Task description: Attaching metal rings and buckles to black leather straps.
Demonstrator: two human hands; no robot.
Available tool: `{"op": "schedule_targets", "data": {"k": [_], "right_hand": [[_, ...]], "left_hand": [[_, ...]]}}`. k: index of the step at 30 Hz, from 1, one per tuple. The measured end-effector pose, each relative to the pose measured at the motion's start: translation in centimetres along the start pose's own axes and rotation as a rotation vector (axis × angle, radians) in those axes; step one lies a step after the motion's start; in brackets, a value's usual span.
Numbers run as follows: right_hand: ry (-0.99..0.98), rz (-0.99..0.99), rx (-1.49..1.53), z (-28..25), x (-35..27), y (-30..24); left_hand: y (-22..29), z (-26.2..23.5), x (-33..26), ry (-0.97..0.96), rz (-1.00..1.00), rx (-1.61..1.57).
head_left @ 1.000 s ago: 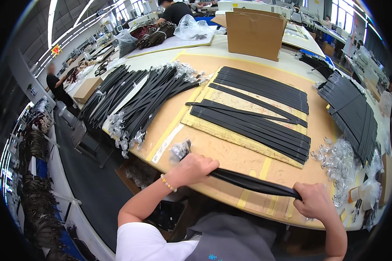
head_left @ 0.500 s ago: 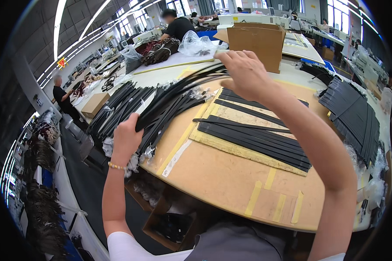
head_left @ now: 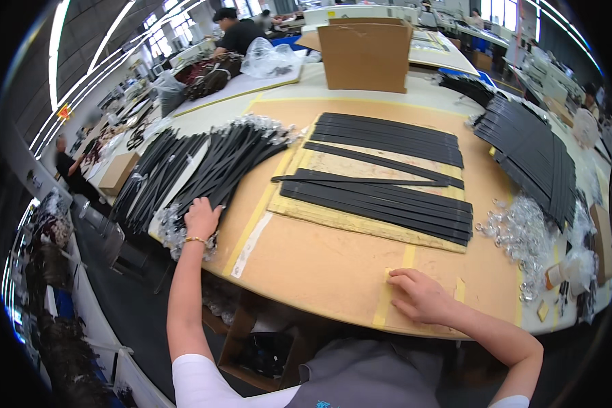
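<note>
My left hand (head_left: 202,217) rests on the near end of a pile of black straps (head_left: 228,160), its fingers spread and not wrapped round any. Small clear plastic-wrapped pieces show at both ends of this pile. My right hand (head_left: 420,294) is low over the near part of the table beside a strip of yellow tape, fingers apart and loosely bent, with nothing in them. Between and beyond the hands, flat black strips (head_left: 377,204) lie in two rows on a yellow-edged board (head_left: 360,233). Two more strips slant between the rows.
A cardboard box (head_left: 364,58) stands at the far side of the table (head_left: 319,275). To the right are overlapping black strips (head_left: 530,156) and clear plastic with rings (head_left: 520,231). An open carton (head_left: 268,353) sits below the table's edge. Other people work farther back.
The raised bundle of black straps, held between both hands, now lies on the left pile. Both hands have come down, the right toward the near edge. The view has shifted.
</note>
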State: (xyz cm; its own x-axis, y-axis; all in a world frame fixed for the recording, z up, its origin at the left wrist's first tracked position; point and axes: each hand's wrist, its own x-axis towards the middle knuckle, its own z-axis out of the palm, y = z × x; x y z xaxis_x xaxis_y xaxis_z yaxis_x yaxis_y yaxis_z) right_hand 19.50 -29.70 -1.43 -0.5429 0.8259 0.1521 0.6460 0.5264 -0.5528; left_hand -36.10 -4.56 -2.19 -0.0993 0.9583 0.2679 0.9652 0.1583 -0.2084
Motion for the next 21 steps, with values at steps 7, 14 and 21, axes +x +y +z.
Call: {"op": "schedule_targets", "data": {"k": [7,14,21], "right_hand": [[0.367,0.311,0.295,0.1,-5.0,1.6],[0.488,0.307,0.311,-0.1,-4.4,4.5],[0.587,0.239,0.127,-0.7,-4.3,7.6]], "left_hand": [[7.3,-4.1,0.6,-0.085,0.156,-0.092],[24.3,-6.8,-1.6,-0.094,0.595,-0.404],[33.2,-5.2,-0.4,-0.138,0.865,-0.458]]}}
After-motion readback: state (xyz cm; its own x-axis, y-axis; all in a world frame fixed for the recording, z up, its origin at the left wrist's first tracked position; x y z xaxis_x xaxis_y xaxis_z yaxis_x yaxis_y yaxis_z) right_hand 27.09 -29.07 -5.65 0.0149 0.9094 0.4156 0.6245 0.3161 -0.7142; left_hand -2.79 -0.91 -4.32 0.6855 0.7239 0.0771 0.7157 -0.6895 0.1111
